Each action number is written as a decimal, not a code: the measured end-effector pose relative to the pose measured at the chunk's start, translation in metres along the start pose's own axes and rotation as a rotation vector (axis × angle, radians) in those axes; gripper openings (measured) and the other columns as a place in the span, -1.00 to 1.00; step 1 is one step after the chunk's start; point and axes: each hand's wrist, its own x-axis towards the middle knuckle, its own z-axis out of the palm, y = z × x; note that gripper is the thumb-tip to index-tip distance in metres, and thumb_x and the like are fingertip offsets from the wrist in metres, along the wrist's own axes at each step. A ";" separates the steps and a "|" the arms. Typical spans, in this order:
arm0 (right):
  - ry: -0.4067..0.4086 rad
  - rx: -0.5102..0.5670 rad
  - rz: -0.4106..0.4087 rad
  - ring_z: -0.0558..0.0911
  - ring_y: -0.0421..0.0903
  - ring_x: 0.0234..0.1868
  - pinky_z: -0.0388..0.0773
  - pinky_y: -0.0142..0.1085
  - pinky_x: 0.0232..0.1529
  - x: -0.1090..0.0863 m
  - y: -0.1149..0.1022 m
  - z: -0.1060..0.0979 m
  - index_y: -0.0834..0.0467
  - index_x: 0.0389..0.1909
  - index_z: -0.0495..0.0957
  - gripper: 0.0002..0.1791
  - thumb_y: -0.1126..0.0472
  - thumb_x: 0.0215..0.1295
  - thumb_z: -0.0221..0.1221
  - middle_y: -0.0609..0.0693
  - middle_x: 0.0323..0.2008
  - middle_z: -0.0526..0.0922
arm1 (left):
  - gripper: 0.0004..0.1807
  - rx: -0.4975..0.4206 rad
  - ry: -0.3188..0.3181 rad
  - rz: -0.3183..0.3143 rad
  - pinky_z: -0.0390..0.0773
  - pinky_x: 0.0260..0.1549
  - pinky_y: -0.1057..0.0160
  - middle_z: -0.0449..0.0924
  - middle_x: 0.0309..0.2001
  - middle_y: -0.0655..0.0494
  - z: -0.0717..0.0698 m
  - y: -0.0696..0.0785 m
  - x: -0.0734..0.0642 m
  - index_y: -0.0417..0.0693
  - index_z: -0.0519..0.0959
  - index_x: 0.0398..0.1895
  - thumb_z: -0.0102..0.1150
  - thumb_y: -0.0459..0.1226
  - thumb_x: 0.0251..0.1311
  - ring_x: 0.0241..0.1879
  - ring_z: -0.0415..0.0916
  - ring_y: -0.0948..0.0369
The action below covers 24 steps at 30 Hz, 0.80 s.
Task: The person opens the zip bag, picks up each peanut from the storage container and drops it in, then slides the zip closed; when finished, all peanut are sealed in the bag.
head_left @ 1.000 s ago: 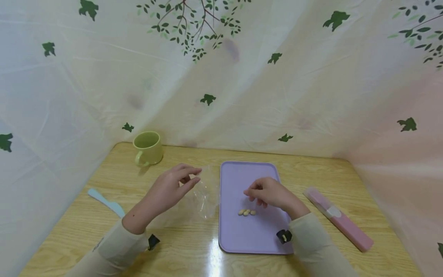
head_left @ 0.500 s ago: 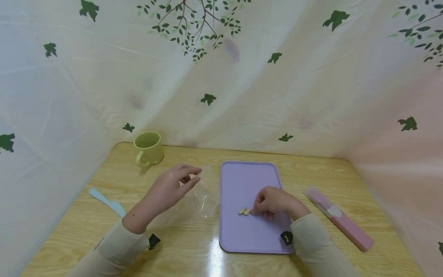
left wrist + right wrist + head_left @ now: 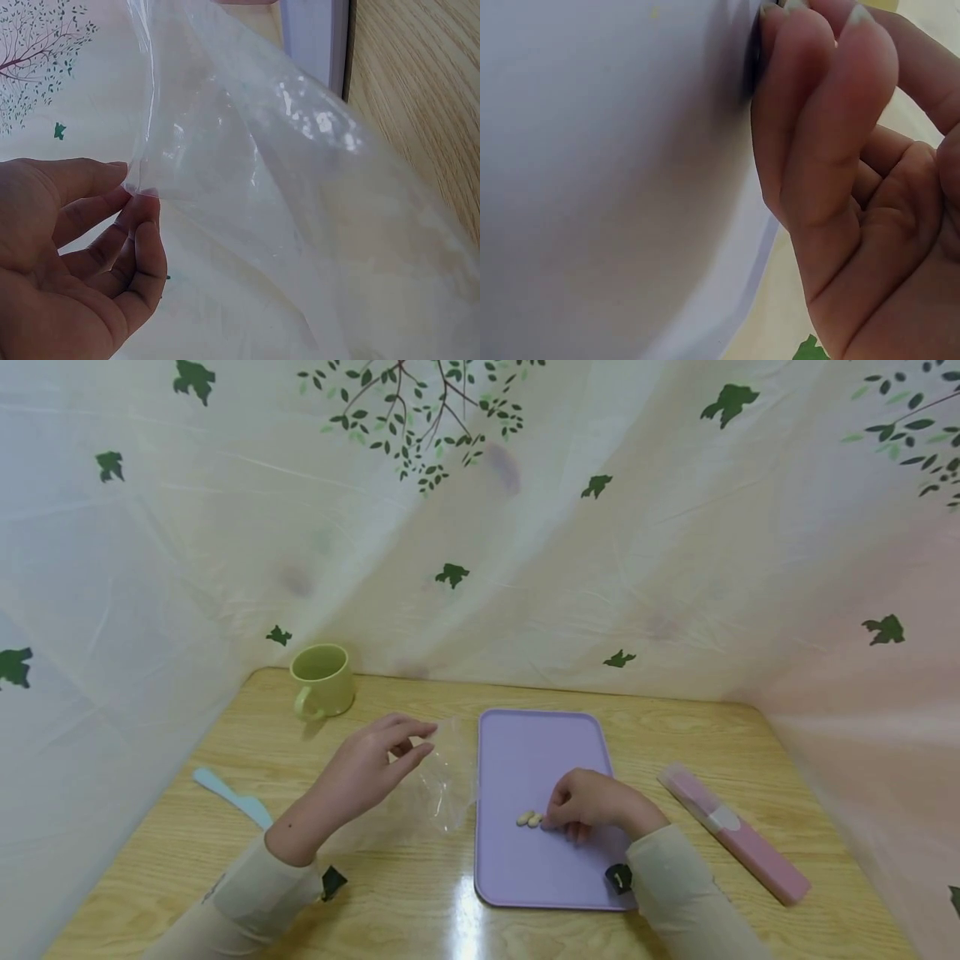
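Note:
My left hand (image 3: 378,760) pinches the edge of a clear plastic bag (image 3: 442,793) between thumb and fingertips. In the left wrist view the bag (image 3: 247,142) hangs wide and thin from those fingers. My right hand (image 3: 596,802) is low over a purple tray (image 3: 525,743), its thumb and index finger together at the right end of a short row of small pale oval nuts (image 3: 527,819). The rightmost nut is hidden behind those fingertips. In the right wrist view the right hand (image 3: 855,165) has curled fingers close to the tray, with the nuts out of sight.
A green mug (image 3: 322,681) stands at the back left of the wooden table (image 3: 405,910). A light blue plastic knife (image 3: 232,797) lies left of the left forearm. Right of the tray lies a long pink case (image 3: 735,835) with a translucent end. A printed curtain (image 3: 525,610) surrounds the table.
My right hand has come down onto the right end of the row of nuts, then shifted slightly left, its fingertips covering the rightmost one. The left hand and bag stay nearly still.

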 end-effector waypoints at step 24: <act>0.209 0.227 -0.087 0.73 -0.12 -0.35 0.74 -0.24 -0.24 0.001 -0.019 -0.024 0.26 -0.12 0.74 -0.72 0.08 0.46 0.34 0.22 -0.13 0.83 | -0.68 -0.001 0.014 0.005 0.71 -0.20 0.27 0.77 0.08 0.12 -0.001 0.000 0.000 0.00 0.74 0.23 0.33 -0.21 0.48 -0.16 0.70 0.27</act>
